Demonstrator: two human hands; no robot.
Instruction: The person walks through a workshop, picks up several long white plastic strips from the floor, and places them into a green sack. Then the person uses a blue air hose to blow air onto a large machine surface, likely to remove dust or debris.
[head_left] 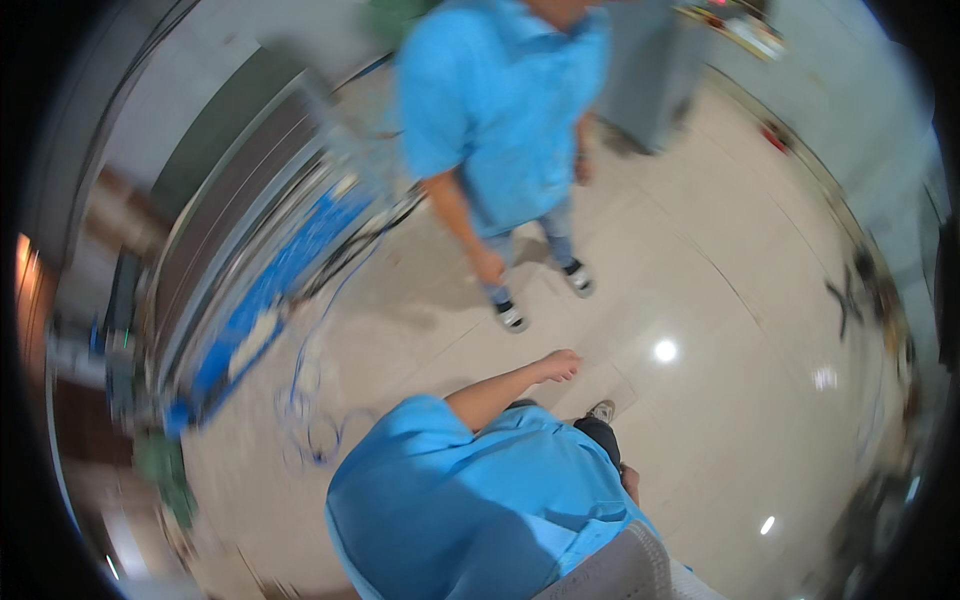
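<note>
My left hand (560, 366) reaches forward in front of my light blue shirt (460, 480), over the pale tiled floor (690, 420). Its fingers are loosely curled in, and nothing shows in them. Low by my right side hangs my right hand (629, 483), close to my dark trouser leg (600, 440). The shirt hides part of that hand and its fingers are too unclear to read. One of my shoes (602, 410) shows on the tiles.
Ahead stands a person in a blue shirt (500, 120). To the left is a long metal frame (240, 190) with a blue strip (270, 280). A loose blue cable (300, 370) lies on the floor beside it. A grey cabinet (655, 75) stands far back.
</note>
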